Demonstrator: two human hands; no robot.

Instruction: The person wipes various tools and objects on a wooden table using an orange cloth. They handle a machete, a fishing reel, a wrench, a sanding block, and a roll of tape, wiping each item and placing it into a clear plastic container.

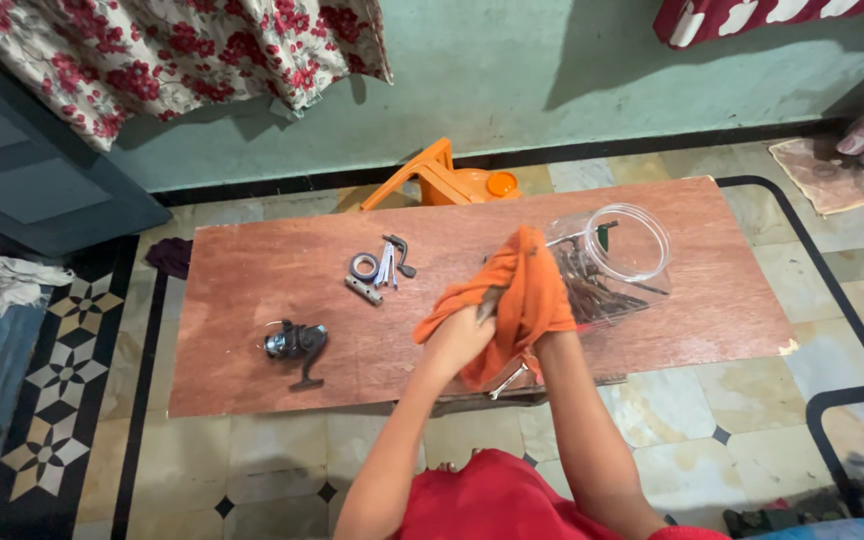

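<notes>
Both my hands are wrapped in an orange cloth (522, 290) over the front edge of a low brown wooden board (282, 270). My left hand (457, 340) grips the cloth from the left. My right hand (542, 335) is mostly hidden under the cloth. A silver metal tool end (508, 381) sticks out below the cloth. Just right of the cloth lies a clear plastic jar (617, 260) on its side, with several metal tools inside.
A fishing reel (297, 345) lies at the board's left front. A small group of metal parts (377, 268) sits near the middle. An orange plastic stool (447, 180) lies behind the board by the green wall. The floor is tiled; cloths lie at far left and right.
</notes>
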